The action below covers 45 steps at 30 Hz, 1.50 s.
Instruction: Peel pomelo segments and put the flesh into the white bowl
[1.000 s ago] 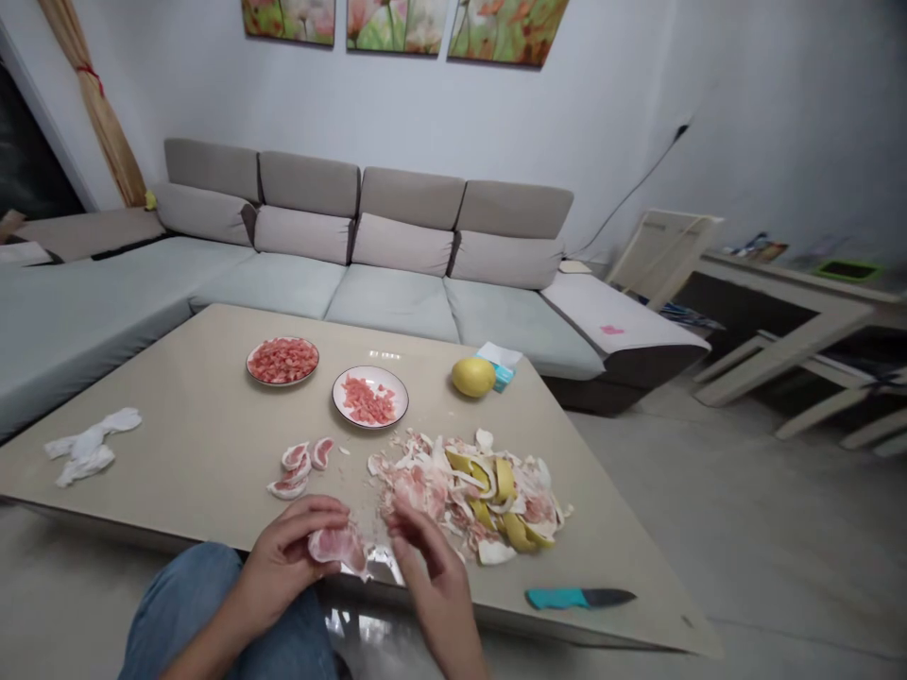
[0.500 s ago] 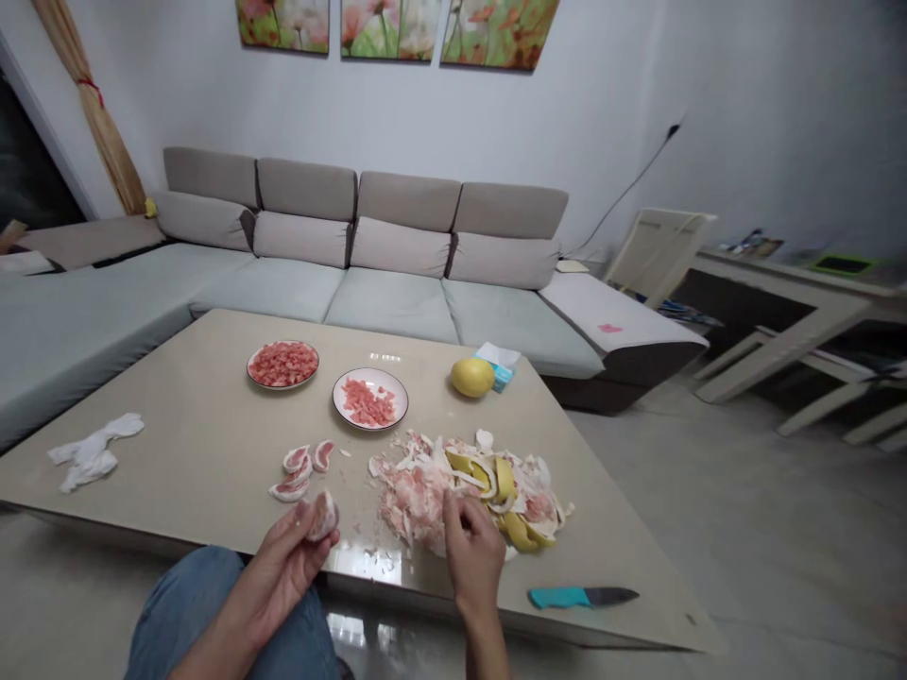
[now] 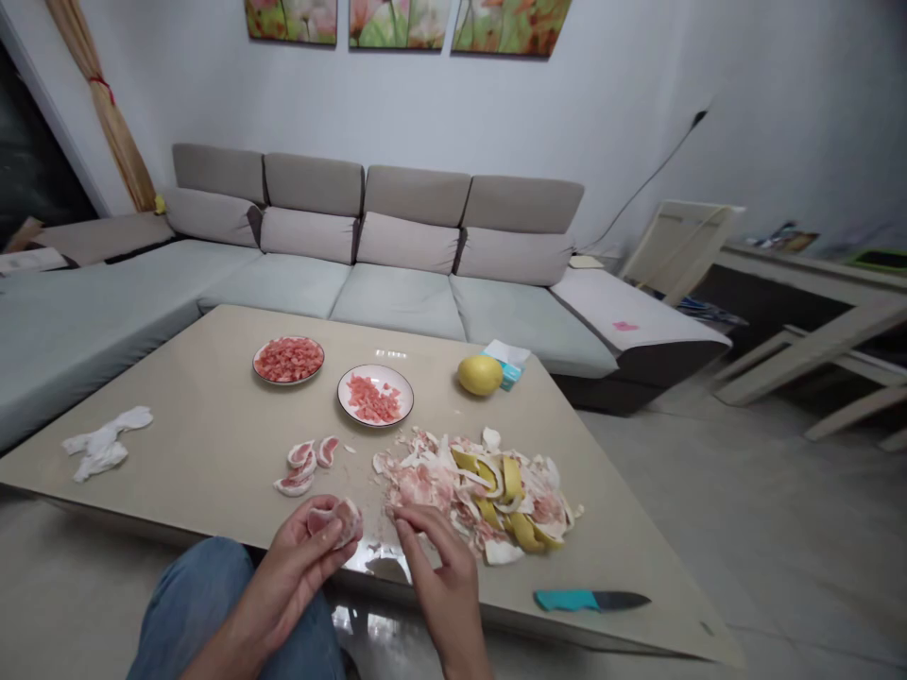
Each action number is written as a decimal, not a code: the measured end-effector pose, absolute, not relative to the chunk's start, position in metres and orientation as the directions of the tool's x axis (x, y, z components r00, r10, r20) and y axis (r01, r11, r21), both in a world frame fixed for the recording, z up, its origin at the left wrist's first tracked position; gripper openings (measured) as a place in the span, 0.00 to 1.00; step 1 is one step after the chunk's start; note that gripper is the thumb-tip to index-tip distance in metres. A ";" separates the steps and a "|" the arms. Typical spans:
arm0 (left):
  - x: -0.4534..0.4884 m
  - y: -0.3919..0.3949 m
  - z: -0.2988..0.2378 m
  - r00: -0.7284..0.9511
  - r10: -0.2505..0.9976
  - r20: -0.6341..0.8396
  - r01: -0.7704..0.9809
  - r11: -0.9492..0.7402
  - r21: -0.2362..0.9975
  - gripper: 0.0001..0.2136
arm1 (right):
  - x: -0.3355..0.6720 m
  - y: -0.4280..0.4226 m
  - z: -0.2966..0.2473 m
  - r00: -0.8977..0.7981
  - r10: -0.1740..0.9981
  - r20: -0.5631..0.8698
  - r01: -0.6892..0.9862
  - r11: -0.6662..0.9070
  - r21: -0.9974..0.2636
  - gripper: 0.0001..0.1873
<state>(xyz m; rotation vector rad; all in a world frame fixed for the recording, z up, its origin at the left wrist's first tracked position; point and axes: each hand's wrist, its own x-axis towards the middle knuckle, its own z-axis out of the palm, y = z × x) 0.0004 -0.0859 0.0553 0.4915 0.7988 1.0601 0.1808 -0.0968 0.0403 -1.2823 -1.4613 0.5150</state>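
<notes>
My left hand (image 3: 301, 557) is closed around a pomelo segment (image 3: 345, 522) with pink flesh and pale skin, held over the table's near edge. To its right, my right hand (image 3: 443, 576) has thumb and forefinger pinched together; whatever may be between the tips is too small to name. The right fingertips are close to the segment but apart from it. Several more pomelo segments (image 3: 296, 480) lie just beyond my left hand. A pile of pomelo peel and membrane (image 3: 488, 491) spreads beyond and to the right of my right hand.
On the table (image 3: 205, 425) stand a full plate of pink pulp pieces (image 3: 289, 360) and a plate with fewer pieces (image 3: 375, 396). A whole yellow pomelo (image 3: 480, 375) sits by a tissue pack (image 3: 508, 364). A teal-handled knife (image 3: 591, 601) lies near the right edge, crumpled white tissue (image 3: 106, 444) at left.
My right hand has moved left, away from the peel pile and toward the segment. My left hand has shifted slightly right with the segment. The whole view has shifted a little.
</notes>
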 end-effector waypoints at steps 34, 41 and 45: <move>-0.009 -0.089 0.070 0.577 0.775 -0.258 -0.464 0.571 0.677 0.12 | 0.207 -0.062 0.013 0.167 0.870 0.463 0.777 0.173 -0.606 0.13; -0.005 -0.076 0.051 0.510 0.697 -0.504 -0.702 0.676 0.225 0.06 | 0.259 -0.050 -0.024 0.185 0.853 0.488 0.897 0.056 -0.438 0.11; 0.004 -0.078 0.055 0.519 0.678 -0.520 -0.724 0.673 0.153 0.07 | 0.254 -0.060 -0.021 0.180 0.894 0.410 0.866 0.054 -0.497 0.17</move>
